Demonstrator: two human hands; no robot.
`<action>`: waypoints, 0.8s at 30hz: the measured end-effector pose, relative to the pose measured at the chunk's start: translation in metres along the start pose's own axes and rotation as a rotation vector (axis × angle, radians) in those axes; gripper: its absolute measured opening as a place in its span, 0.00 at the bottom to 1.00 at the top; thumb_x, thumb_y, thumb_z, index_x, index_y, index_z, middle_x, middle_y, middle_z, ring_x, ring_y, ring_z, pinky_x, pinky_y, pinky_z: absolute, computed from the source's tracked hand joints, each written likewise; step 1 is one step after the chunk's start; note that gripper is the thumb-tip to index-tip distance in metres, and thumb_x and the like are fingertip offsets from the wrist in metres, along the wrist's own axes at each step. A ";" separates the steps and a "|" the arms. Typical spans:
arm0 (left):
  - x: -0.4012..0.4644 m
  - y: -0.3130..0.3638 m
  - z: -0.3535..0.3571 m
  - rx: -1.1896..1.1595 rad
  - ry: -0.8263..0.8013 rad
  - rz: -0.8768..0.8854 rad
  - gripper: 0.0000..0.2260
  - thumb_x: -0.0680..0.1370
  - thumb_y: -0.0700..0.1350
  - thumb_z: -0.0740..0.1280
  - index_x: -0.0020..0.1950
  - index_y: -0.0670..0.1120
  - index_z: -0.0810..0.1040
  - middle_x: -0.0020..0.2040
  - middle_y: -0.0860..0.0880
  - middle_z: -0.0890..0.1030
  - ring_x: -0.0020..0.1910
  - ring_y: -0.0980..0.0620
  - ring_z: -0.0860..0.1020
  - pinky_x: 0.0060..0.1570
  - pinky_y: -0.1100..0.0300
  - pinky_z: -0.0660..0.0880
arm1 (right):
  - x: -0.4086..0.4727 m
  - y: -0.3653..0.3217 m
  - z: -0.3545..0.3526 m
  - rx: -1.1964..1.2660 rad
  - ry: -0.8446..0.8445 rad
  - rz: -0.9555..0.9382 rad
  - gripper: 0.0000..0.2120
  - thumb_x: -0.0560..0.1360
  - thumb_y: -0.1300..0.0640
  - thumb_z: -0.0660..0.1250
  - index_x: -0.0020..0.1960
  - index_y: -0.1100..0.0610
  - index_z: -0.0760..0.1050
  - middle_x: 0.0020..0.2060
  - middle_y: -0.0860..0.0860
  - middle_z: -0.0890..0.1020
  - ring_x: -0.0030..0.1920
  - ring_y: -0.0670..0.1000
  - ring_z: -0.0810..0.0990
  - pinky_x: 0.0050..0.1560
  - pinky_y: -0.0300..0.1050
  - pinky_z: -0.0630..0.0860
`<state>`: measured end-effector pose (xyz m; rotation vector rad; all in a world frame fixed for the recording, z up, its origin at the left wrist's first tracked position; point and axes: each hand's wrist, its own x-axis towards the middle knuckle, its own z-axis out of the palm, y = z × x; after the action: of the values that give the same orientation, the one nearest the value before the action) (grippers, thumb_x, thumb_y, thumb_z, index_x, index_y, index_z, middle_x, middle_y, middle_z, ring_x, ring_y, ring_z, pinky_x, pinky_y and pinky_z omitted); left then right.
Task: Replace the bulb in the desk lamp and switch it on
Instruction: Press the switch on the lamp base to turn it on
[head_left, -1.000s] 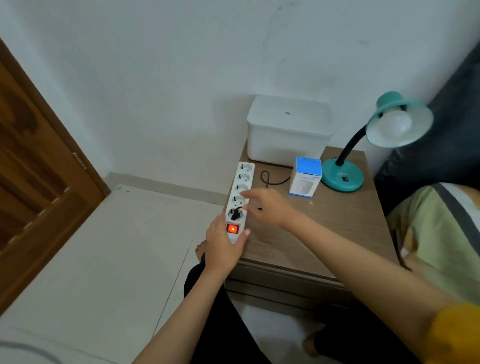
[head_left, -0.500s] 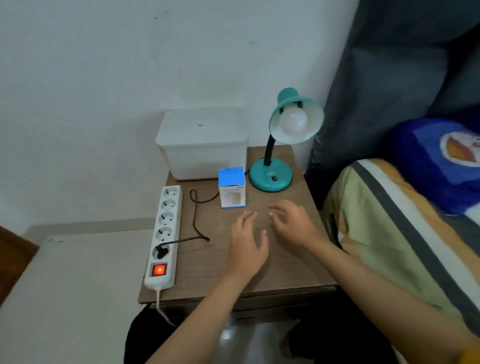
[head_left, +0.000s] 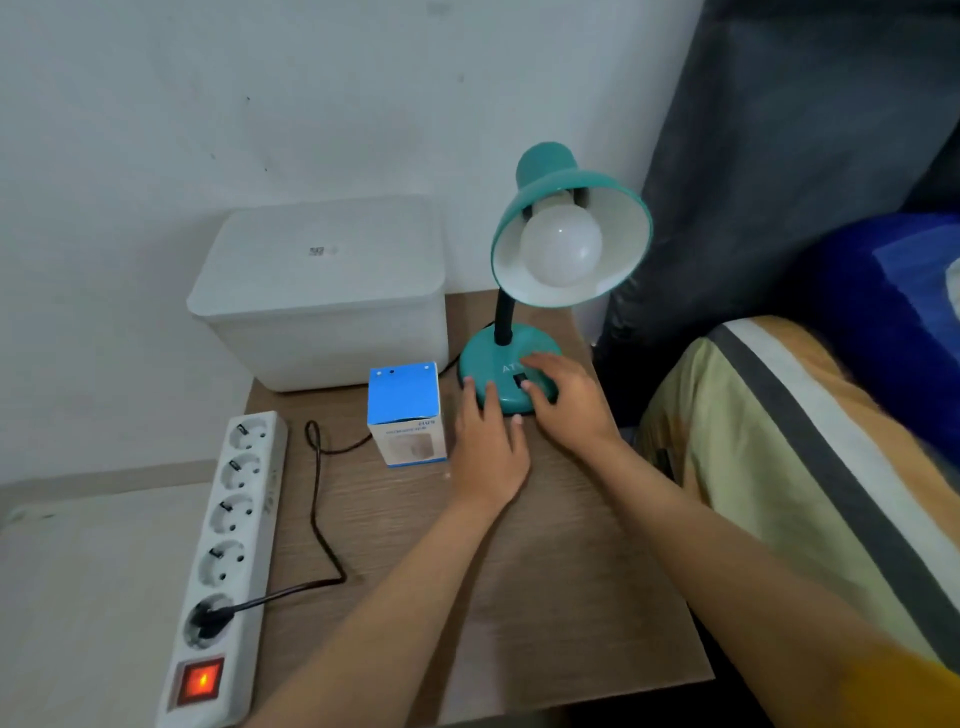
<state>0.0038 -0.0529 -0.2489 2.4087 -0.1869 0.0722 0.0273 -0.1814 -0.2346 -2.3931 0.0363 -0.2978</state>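
Left hand (head_left: 485, 447), open, steadies the lamp (head_left: 506, 374) base; right hand (head_left: 563, 397), fingers loose, reaches its switch (head_left: 519, 381); bulb (head_left: 561, 249) unlit.

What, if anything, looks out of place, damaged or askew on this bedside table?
Nothing stands out. The desk lamp stands upright with its bulb seated and unlit, the blue box is upright, and the cord runs, loosely kinked, to the power strip, whose switch glows red.
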 end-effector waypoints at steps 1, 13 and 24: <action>0.000 -0.002 0.003 0.009 0.024 0.011 0.23 0.79 0.47 0.58 0.73 0.41 0.60 0.76 0.40 0.56 0.75 0.41 0.57 0.71 0.50 0.59 | 0.000 0.003 0.002 0.013 0.014 0.000 0.15 0.74 0.59 0.68 0.61 0.58 0.78 0.60 0.55 0.80 0.63 0.54 0.75 0.67 0.44 0.66; 0.006 -0.010 0.010 -0.088 0.152 0.014 0.19 0.79 0.46 0.60 0.68 0.40 0.68 0.74 0.43 0.64 0.74 0.47 0.61 0.70 0.58 0.58 | -0.017 0.013 0.016 0.032 0.101 0.016 0.12 0.74 0.54 0.69 0.57 0.53 0.80 0.59 0.54 0.79 0.61 0.54 0.73 0.61 0.38 0.63; 0.008 -0.011 0.010 -0.075 0.209 0.016 0.17 0.78 0.46 0.63 0.65 0.40 0.73 0.69 0.40 0.70 0.70 0.45 0.66 0.68 0.54 0.64 | -0.013 0.012 0.015 0.083 0.111 0.023 0.10 0.73 0.56 0.70 0.54 0.55 0.82 0.60 0.53 0.80 0.64 0.53 0.73 0.66 0.39 0.61</action>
<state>0.0134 -0.0521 -0.2626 2.3064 -0.1098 0.3177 0.0185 -0.1791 -0.2567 -2.2902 0.1005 -0.4127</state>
